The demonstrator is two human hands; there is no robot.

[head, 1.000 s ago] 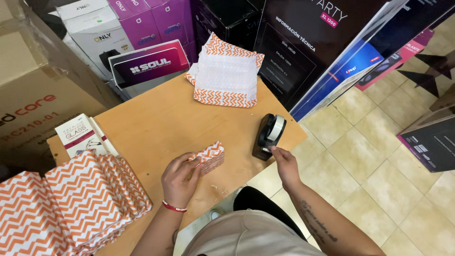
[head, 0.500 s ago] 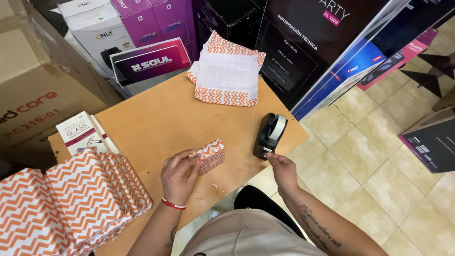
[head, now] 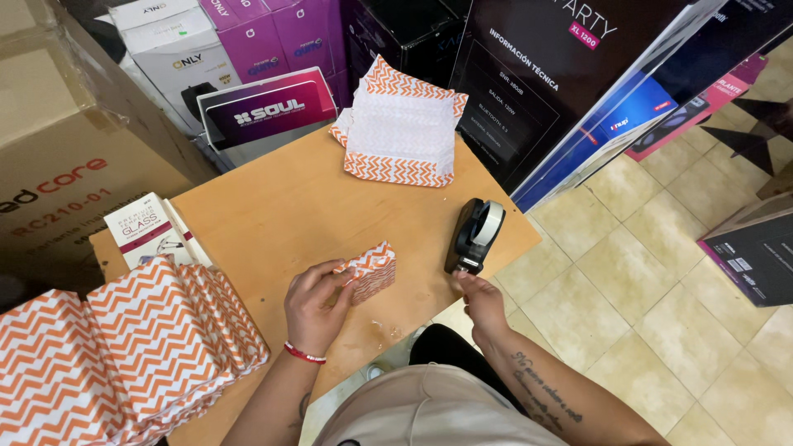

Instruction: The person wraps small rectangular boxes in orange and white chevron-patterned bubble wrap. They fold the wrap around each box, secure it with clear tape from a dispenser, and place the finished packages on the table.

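- Nearest to us, our left hand [head: 312, 301] rests on the wooden tabletop [head: 273, 206], its fingers [head: 330, 272] curled round the near-left end of a small wrapped parcel [head: 372, 271] in orange-and-white zigzag paper, pressing it down on the wood
- A red band circles that wrist
- Our right hand [head: 479, 299] is at the near right edge of the tabletop, its fingers [head: 462, 281] pinched together at the near end of the black tape dispenser [head: 475, 235]; whether a strip of tape lies between them we cannot tell
- The parcel lies just left of the dispenser, the two a little apart
- At the near left a stack of zigzag-patterned parcels [head: 124, 347] fans out over the corner of the tabletop, well apart from the hands
- Just beyond that stack lies a slim white box [head: 140, 231]
- At the far edge of the tabletop sits a pile of cut wrapping sheets [head: 401, 128], white side up with zigzag borders showing
- Farther off, cardboard and coloured product boxes [head: 264, 49] crowd the far left, and tall dark cartons [head: 562, 74] lean at the far right over the tiled floor [head: 644, 272]
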